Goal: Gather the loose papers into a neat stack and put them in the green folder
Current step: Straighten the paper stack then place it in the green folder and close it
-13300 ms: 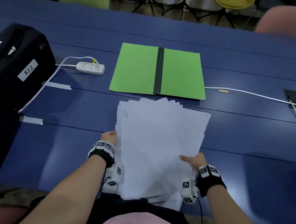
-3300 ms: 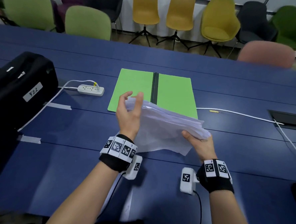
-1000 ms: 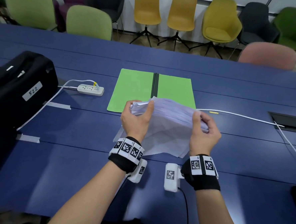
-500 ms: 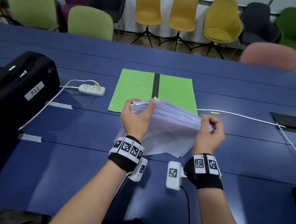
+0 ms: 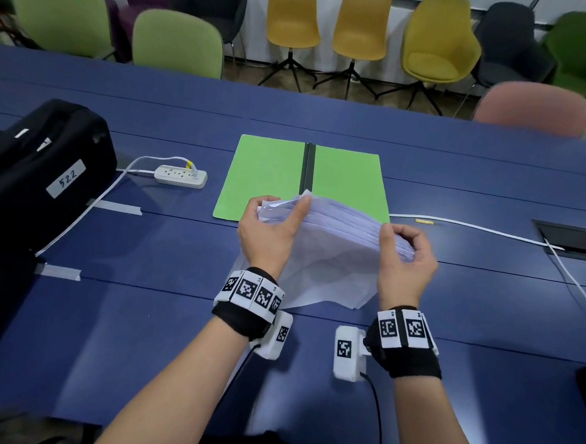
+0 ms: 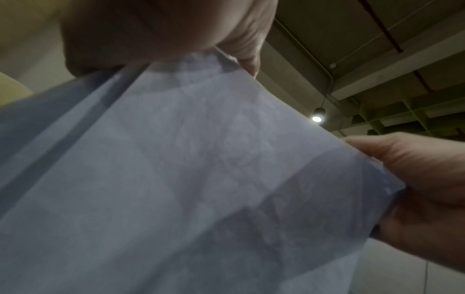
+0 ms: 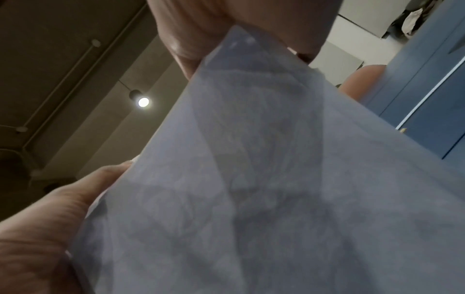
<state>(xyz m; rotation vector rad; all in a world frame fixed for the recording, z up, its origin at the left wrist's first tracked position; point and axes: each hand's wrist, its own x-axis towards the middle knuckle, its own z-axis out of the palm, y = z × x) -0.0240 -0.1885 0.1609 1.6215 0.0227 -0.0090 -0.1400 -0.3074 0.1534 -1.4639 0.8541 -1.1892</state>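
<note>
Blue table (image 5: 460, 156) bears open green folder (image 5: 263, 175); coloured chairs (image 5: 292, 14) behind.

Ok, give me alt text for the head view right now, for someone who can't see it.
Both hands hold a sheaf of white papers upright on a blue table, the left hand and right hand gripping opposite top corners, edges still uneven. Behind it a green folder lies open and flat, with a white power strip and a black bag to the left.

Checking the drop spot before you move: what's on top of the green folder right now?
The folder lies open with nothing on its visible panels. The papers, held by both hands, hide its near edge, so that strip can't be checked.
</note>
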